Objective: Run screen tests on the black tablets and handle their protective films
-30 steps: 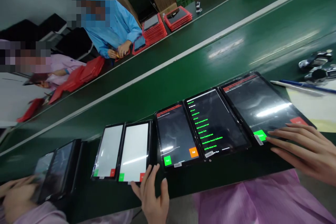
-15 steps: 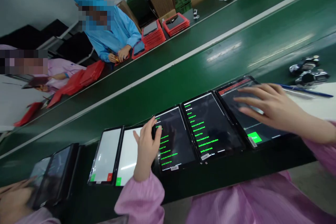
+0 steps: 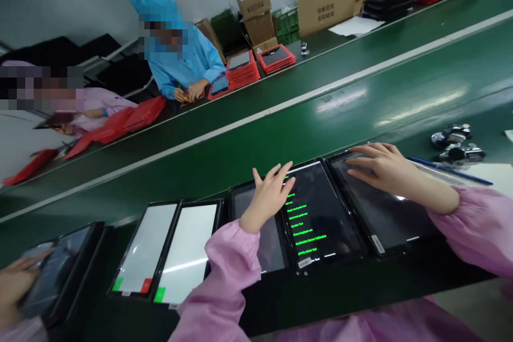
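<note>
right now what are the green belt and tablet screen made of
The green belt looks like rubber or PVC, glossy with long streaks of light. The white-lit tablet screen looks like glass, shiny with a crisp reflection, possibly plastic.

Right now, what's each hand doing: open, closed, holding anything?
Left hand: open, fingers spread over a tablet, holding nothing.
Right hand: open, fingers curved over another tablet, holding nothing.

This is a factory line with green conveyor belts (image 3: pixel 401 93), lit tablets (image 3: pixel 320 214) and cardboard cartons (image 3: pixel 326 10).
</note>
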`<action>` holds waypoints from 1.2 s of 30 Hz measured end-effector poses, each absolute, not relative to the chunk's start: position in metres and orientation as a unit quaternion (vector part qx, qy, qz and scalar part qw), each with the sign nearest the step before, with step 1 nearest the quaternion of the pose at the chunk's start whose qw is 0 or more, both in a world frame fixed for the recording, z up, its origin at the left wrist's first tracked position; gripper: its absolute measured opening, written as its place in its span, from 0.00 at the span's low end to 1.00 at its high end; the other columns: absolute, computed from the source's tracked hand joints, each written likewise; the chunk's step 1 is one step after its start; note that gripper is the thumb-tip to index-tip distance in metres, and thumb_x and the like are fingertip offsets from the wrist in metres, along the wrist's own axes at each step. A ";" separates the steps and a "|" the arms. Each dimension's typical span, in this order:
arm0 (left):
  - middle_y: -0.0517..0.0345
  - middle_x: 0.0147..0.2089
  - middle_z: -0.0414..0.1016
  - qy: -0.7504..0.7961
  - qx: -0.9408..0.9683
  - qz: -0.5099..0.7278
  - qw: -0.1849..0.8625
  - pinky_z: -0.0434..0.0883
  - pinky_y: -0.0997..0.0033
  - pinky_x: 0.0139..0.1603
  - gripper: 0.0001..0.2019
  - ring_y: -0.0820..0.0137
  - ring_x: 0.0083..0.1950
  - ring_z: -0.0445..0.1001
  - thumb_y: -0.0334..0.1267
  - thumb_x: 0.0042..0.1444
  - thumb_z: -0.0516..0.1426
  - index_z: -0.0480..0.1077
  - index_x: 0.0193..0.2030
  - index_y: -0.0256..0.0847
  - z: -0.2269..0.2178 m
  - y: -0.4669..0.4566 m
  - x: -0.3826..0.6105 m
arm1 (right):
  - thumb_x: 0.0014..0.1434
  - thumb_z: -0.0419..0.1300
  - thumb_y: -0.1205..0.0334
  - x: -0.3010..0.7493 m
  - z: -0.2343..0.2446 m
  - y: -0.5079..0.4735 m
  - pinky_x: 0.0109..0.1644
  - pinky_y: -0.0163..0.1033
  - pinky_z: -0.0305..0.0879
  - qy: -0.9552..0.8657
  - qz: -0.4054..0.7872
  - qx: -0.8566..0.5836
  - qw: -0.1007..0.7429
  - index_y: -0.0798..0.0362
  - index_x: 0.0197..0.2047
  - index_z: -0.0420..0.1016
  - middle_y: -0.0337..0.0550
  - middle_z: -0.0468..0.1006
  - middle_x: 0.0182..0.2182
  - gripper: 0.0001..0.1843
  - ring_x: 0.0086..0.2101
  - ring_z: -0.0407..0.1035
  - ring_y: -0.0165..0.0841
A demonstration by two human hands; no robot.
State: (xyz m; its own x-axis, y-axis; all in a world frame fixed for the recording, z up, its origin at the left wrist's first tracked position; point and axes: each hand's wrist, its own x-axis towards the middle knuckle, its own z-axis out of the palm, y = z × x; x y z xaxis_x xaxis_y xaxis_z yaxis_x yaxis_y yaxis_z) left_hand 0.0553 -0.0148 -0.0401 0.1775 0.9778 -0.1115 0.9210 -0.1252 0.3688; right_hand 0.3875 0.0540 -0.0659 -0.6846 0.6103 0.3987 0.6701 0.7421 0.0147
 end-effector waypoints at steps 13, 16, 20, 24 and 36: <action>0.44 0.67 0.80 0.775 0.576 0.193 0.176 0.38 0.21 0.80 0.25 0.52 0.74 0.73 0.50 0.75 0.45 0.62 0.73 0.48 -0.056 -0.101 -0.055 | 0.79 0.45 0.44 0.380 -0.087 0.070 0.47 0.59 0.71 -0.925 -0.045 -0.323 0.192 0.44 0.52 0.88 0.55 0.85 0.50 0.29 0.50 0.77 0.54; 0.43 0.68 0.79 0.774 0.578 0.192 0.172 0.37 0.20 0.79 0.25 0.53 0.74 0.73 0.49 0.75 0.46 0.58 0.75 0.47 -0.063 -0.101 -0.059 | 0.79 0.44 0.42 0.383 -0.091 0.076 0.43 0.59 0.72 -0.930 -0.044 -0.302 0.205 0.43 0.51 0.88 0.56 0.85 0.49 0.31 0.47 0.78 0.56; 0.44 0.69 0.78 0.761 0.599 0.194 0.155 0.36 0.18 0.78 0.24 0.54 0.75 0.72 0.45 0.75 0.45 0.60 0.74 0.48 -0.073 -0.096 -0.054 | 0.80 0.39 0.42 0.384 -0.088 0.078 0.38 0.58 0.72 -0.933 -0.086 -0.288 0.199 0.45 0.48 0.88 0.58 0.85 0.46 0.35 0.45 0.79 0.57; 0.45 0.67 0.80 0.760 0.604 0.191 0.142 0.36 0.14 0.76 0.23 0.53 0.74 0.72 0.43 0.75 0.45 0.63 0.73 0.49 -0.079 -0.093 -0.054 | 0.80 0.39 0.44 0.355 -0.075 0.061 0.45 0.62 0.73 -0.931 -0.099 -0.293 0.191 0.48 0.51 0.86 0.59 0.84 0.51 0.35 0.51 0.77 0.58; 0.43 0.64 0.82 0.752 0.627 0.185 0.086 0.41 0.11 0.74 0.22 0.53 0.71 0.75 0.42 0.75 0.47 0.67 0.72 0.48 -0.094 -0.090 -0.065 | 0.73 0.63 0.51 0.241 -0.079 0.045 0.58 0.57 0.70 -0.948 0.003 -0.290 0.128 0.46 0.55 0.86 0.55 0.79 0.62 0.14 0.58 0.73 0.53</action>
